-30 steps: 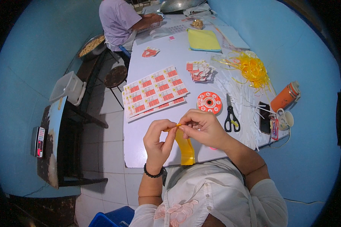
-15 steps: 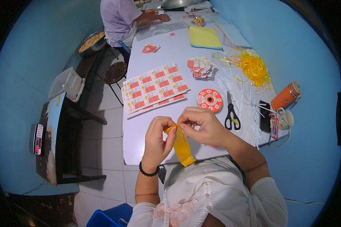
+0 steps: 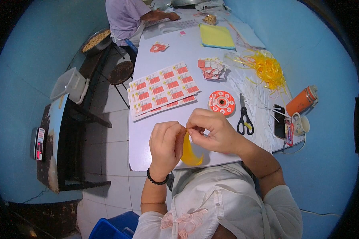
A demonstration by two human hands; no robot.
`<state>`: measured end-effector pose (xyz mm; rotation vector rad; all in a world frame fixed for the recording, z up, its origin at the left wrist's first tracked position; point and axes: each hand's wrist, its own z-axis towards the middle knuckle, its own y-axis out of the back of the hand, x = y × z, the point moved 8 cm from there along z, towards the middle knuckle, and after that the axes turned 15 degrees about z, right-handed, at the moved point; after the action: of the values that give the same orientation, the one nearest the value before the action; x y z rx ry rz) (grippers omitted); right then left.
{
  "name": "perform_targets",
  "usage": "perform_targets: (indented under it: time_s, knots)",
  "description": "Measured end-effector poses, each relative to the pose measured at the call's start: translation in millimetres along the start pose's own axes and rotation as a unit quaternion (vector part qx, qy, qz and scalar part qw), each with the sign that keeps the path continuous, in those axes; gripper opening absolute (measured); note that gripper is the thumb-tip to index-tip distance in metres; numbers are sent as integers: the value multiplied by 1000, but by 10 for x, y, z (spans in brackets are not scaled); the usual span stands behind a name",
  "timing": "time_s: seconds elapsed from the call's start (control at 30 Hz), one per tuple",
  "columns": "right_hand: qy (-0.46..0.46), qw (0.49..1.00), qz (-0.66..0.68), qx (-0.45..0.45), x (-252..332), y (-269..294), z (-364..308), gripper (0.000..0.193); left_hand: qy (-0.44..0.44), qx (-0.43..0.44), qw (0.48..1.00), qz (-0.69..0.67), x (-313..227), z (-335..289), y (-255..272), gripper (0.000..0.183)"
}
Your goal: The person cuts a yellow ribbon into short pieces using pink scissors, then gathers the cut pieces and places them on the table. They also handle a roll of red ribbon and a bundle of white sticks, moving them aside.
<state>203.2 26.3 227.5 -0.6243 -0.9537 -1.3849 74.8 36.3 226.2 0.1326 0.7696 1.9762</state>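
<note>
A: Largest first. What is lying on the white table [image 3: 179, 135]?

B: Sheets of red labels [image 3: 163, 89], then a red tape roll [image 3: 221, 103], with black scissors [image 3: 244, 117] lying just beside it.

A: And the hands?

B: The left hand [image 3: 166, 145] and right hand [image 3: 211, 130] are touching at the fingertips, both pinching shut on the top of a yellow strip [image 3: 189, 153], which is hanging down between them above the table's near edge.

The head camera looks steeply down, close above the table [image 3: 179, 51].
</note>
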Motion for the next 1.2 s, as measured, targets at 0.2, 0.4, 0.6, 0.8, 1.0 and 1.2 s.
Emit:
perform_targets:
  time_s: [0.2,0.4,0.6,0.8,1.0,1.2]
  knots:
    - [-17,1000,6,-9,-21,-17,-1,4,5,-35,999,10,11,-59,-20,32]
    - [-69,996,51,-21,-152,-6,3,3,3,-47,999,5,1,-79,-38,31]
    - [-191,946,254,-66,-567,20,-33,3,131,9,970,-207,245,-257,-21,22]
    - [-215,904,299,-217,-1284,464,-21,8,177,-129,887,-407,731,-685,648,10]
    - [-238,891,226,-315,-1887,834,-159,11,209,-329,881,-269,1139,-1211,1919,14]
    - [-234,923,110,-286,-2060,739,-235,12,283,-461,840,-29,1159,-1579,2442,7]
